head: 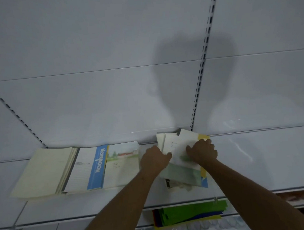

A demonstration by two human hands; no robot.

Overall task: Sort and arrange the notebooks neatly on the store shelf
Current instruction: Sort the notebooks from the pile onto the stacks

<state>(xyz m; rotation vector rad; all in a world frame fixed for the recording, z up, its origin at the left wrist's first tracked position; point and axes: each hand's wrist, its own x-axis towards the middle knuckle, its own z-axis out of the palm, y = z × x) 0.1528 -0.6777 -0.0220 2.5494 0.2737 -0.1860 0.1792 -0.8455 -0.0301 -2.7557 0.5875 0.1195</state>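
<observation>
The fingers of the left hand [155, 160] were curled around the left edge of a loose stack of notebooks [183, 159], while those of the right hand [202, 151] were pressed down on its top cover. The stack lay askew on the white shelf [257, 161], just right of the tidy row of notebooks [76, 170]. Squaring would probably be best done by tapping the edges flush before the stack was slid beside the row.

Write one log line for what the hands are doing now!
left hand: on messy notebook pile | right hand: on pile top | neat row: left on shelf
</observation>
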